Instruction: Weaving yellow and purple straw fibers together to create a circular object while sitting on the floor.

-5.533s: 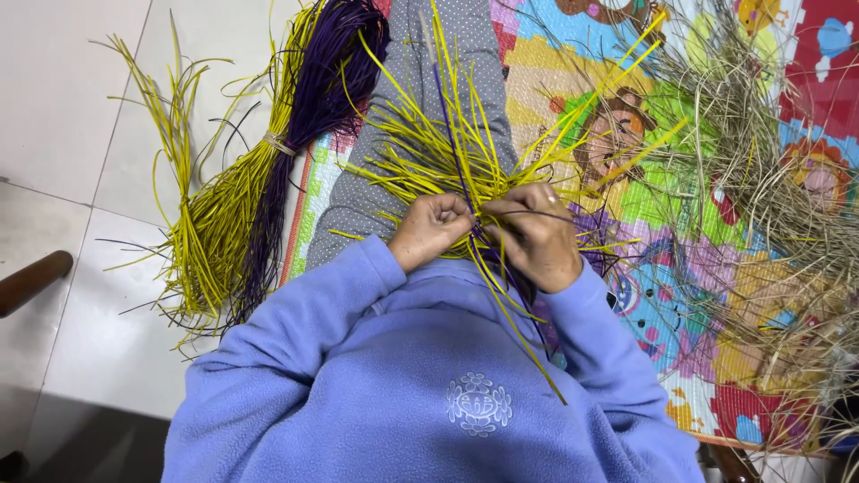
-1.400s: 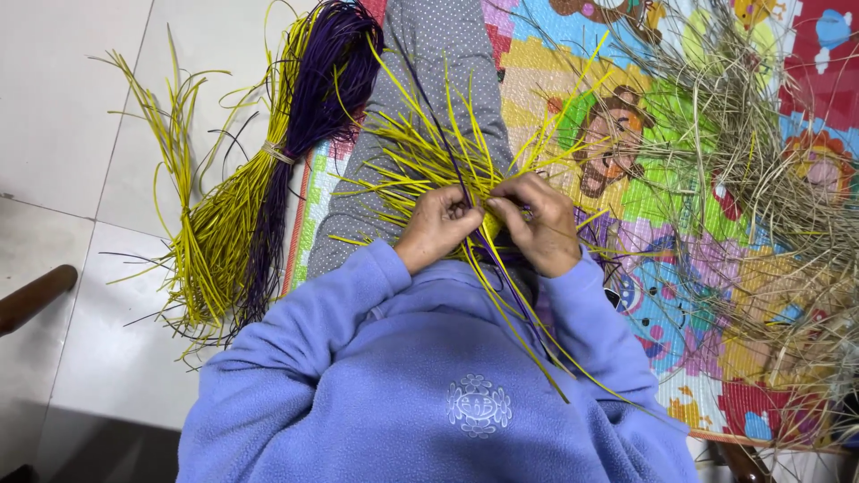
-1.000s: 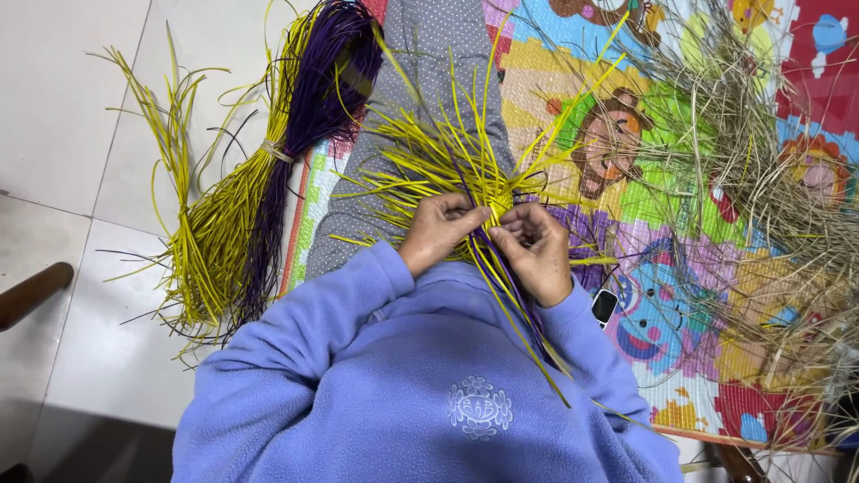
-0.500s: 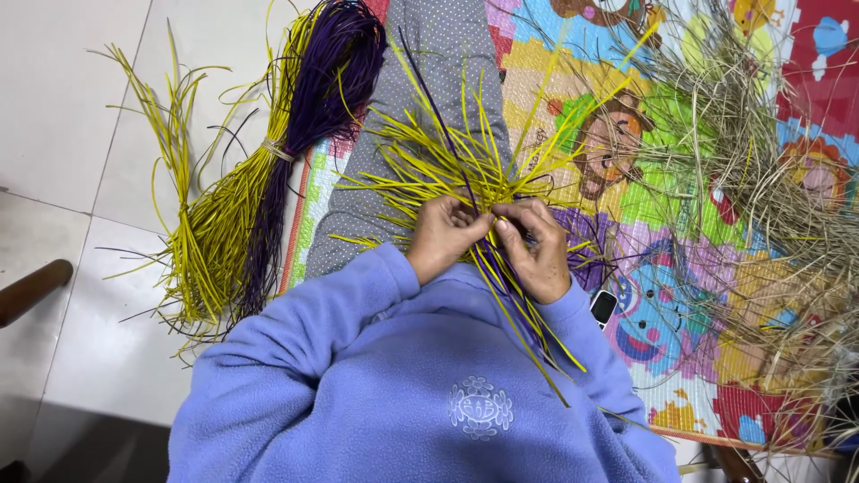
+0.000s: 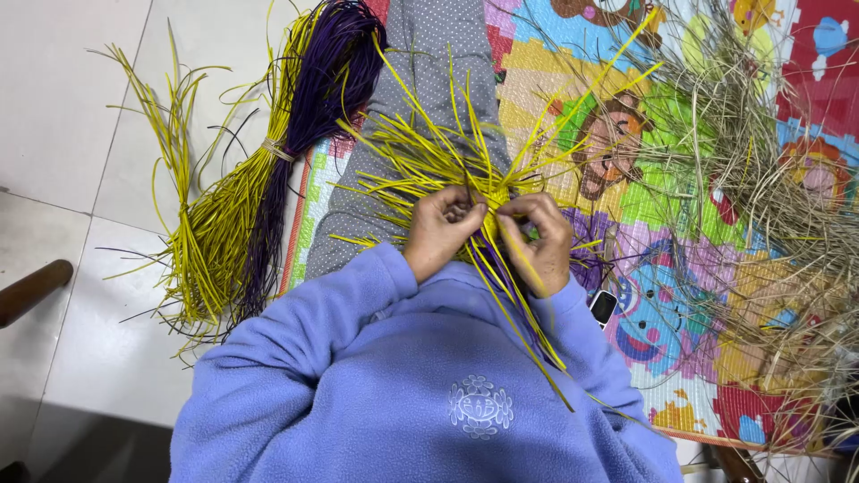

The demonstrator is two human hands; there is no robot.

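Fingers (image 5: 472,213) of our left hand (image 5: 440,231) and right hand (image 5: 539,240) pinch the yellow strands (image 5: 428,161) closed between them; we should keep the crossing tight, strands fanned beyond our fingertips.

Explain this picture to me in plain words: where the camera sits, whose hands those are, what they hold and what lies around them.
There is no machine here. One camera sits on a person's head and looks down, so you see their lilac fleece sweater and both bare hands from above.

The left hand and right hand meet in front of the chest and pinch a fan of thin yellow straw-like strips, with a few purple strands mixed in, spread over a leg in grey dotted trousers.

On the pale tiled floor to the left lies a tied bundle of yellow and purple strips. To the right is a colourful cartoon foam mat, with a loose heap of dry tan grass on it and a small dark phone-like thing.
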